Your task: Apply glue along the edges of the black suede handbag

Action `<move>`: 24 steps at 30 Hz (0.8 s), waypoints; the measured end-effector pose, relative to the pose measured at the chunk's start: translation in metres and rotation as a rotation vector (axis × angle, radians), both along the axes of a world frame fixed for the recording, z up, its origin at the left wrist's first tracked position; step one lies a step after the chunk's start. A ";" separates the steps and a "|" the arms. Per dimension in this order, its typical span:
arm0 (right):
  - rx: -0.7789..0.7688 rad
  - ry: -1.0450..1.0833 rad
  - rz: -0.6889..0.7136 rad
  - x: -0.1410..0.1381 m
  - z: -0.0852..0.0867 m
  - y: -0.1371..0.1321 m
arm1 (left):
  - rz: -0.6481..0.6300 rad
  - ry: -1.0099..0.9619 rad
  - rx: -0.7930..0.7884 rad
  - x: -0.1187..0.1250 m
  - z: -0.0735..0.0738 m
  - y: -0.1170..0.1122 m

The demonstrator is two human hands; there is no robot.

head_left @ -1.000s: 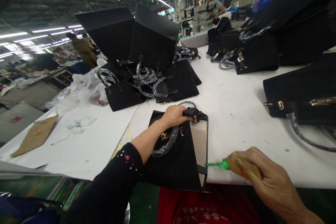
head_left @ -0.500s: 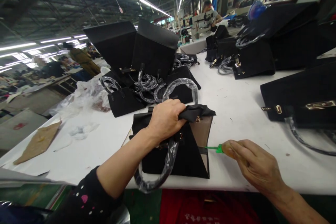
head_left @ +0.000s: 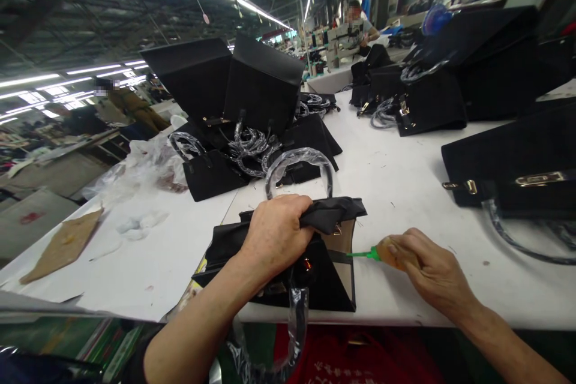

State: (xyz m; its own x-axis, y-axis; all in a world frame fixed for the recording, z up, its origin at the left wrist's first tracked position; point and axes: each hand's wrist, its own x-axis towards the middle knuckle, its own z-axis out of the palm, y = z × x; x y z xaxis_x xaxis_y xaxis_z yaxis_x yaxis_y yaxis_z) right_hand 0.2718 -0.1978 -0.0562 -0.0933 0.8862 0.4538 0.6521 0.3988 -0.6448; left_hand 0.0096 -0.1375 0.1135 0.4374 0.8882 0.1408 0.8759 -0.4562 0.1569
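A black handbag lies on its side at the table's near edge, its tan inner side panel facing right. My left hand is closed around the bunched black upper part of it. One plastic-wrapped handle arches beyond that hand, and the other hangs over the table edge. In my right hand is a small amber squeeze bottle with a green nozzle, probably glue. The thin green tip points left and reaches the dark strap across the tan panel; whether it touches is too small to tell.
More black handbags with wrapped handles are heaped at the back left, and others lie along the right. Clear plastic wrap and a brown piece are on the white table at left. People work farther back.
My left hand has drawn the handbag slightly nearer and tilted it, so the near handle hangs lower. The bottle's tip has moved slightly left to the strap.
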 end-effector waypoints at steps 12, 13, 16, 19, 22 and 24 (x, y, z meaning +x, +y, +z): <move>0.004 -0.021 0.090 0.000 0.009 0.007 | 0.028 -0.010 0.038 -0.002 0.000 -0.020; 0.015 -0.021 0.073 0.000 0.010 0.007 | 0.029 -0.019 0.038 -0.002 0.000 -0.022; -0.013 -0.030 0.058 0.000 0.010 0.008 | 0.009 -0.046 0.042 -0.004 0.000 -0.028; -0.121 0.017 0.063 0.000 0.011 0.009 | -0.005 -0.079 0.057 -0.006 -0.001 -0.034; -0.112 0.038 0.026 0.001 0.011 0.010 | 0.001 -0.092 0.065 -0.007 -0.002 -0.038; -0.118 0.036 0.038 0.002 0.011 0.010 | 0.003 -0.092 0.063 -0.008 -0.001 -0.039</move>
